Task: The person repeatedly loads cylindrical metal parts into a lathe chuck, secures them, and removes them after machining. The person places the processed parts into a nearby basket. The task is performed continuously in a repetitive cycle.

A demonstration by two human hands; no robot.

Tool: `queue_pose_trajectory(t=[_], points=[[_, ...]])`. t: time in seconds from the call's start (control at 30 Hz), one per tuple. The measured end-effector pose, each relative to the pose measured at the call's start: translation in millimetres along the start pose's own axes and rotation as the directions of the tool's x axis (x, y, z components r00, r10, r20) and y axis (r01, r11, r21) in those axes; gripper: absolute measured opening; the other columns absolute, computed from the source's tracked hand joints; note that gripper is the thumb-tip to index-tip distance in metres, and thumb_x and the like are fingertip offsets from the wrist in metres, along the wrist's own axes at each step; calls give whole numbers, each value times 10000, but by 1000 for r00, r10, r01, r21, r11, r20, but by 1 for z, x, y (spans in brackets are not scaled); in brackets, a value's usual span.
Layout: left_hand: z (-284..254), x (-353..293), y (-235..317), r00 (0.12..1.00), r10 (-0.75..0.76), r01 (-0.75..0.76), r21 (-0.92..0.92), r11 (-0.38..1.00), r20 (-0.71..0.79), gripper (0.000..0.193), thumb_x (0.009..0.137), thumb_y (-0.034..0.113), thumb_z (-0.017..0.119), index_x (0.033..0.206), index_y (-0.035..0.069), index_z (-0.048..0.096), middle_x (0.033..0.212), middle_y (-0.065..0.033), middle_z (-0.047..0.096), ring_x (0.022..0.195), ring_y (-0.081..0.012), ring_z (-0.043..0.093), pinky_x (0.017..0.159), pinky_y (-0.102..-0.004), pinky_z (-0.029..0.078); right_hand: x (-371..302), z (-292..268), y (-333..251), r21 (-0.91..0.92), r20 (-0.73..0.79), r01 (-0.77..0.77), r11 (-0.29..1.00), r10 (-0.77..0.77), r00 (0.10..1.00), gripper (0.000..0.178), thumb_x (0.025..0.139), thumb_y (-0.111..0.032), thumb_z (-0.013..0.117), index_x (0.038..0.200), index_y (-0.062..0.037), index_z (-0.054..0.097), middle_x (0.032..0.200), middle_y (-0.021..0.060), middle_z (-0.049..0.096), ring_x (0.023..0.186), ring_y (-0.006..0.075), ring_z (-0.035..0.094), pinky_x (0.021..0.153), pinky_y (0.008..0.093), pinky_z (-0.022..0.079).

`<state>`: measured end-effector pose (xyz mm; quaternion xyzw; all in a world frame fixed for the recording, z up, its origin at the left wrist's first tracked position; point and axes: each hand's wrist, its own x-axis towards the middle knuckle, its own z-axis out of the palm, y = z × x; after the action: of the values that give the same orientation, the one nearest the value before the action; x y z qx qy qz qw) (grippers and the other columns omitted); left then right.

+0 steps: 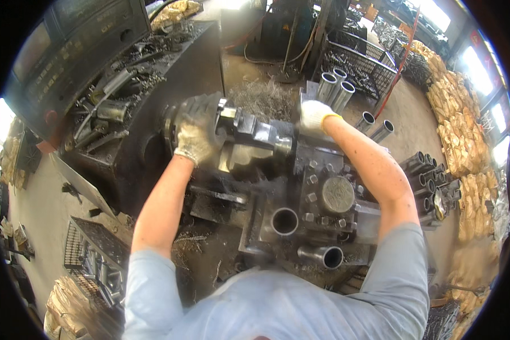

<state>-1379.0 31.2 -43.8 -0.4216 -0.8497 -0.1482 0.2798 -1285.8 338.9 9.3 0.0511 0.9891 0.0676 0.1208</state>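
My left hand (199, 137), in a soiled work glove, lies against the dark round chuck (171, 126) of a lathe. Its fingers blur into the chuck, so their grip is unclear. Just right of it sit bright stepped metal jaws and blocks (246, 123), with a shiny cylindrical end (283, 145) at their right. Farther right, my right hand (316, 115), in a white glove with a yellow cuff, is closed at the far side of the tool carriage (317, 153). What it grips is hidden under the glove. A bolted tool post (338, 194) stands nearer me.
One steel tube (284, 221) stands upright near my body; another tube (328, 257) lies beside it. Several tubes (345, 89) stand beyond my right hand, more (428, 175) at the right. Metal shavings (260, 99) heap behind the lathe. Left is a cluttered machine top (181, 51).
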Motion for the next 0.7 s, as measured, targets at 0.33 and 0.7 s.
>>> queue_pose_trajectory(t=[0.33, 0.7], points=[[1, 2, 0, 997, -66, 66, 3, 998, 27, 792, 792, 248, 782, 1522, 83, 520, 1463, -162, 635, 1417, -339, 554, 1268, -496, 317, 55, 71, 21, 575, 708, -148, 805, -398, 584, 656, 854, -313, 856, 1395, 7, 667, 1304, 181, 751, 1029, 259, 765, 832, 440, 665], [13, -3, -9, 994, -38, 35, -32, 999, -98, 765, 775, 228, 775, 1492, 85, 552, 1413, -169, 663, 1333, -367, 597, 1201, -504, 404, -66, 13, 21, -280, -50, -45, 959, 33, 998, 409, 713, -309, 858, 1043, -72, 806, 975, 216, 799, 946, 388, 791, 867, 464, 638]])
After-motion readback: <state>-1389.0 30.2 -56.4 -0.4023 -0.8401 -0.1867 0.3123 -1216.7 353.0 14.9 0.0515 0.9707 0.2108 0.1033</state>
